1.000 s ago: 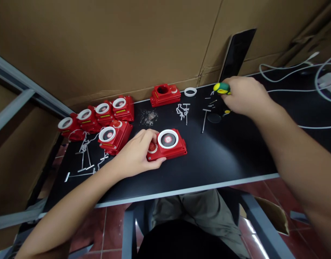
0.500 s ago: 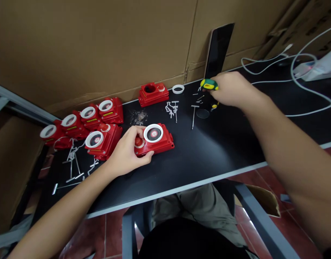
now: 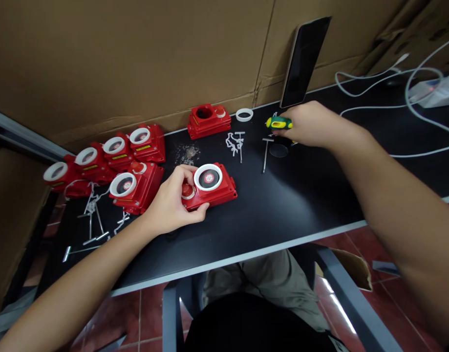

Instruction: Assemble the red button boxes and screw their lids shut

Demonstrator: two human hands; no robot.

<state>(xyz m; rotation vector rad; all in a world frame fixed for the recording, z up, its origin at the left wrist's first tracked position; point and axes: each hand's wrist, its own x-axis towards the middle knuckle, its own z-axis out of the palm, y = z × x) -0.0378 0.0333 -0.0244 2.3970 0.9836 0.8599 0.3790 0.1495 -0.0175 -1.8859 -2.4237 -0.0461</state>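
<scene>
My left hand is closed around the left end of a red box with a white ring around a dark round window, holding it on the table. A red knob on that box shows between thumb and fingers. Farther back on the right, my right hand grips a green and yellow screwdriver handle; the shaft cannot be made out. Below that hand lie a clear round disc and a small metal T-shaped rod. A second yellow-tipped thing is mostly hidden under the hand.
Several similar red boxes with white rings stand at the left. At the back are a red box without a ring and a loose white ring. A phone leans on cardboard. White cables lie at the right.
My right hand has moved slightly left and toward me with the screwdriver, away from the phone. My left hand keeps its grip on the red box. The view has shifted a little.
</scene>
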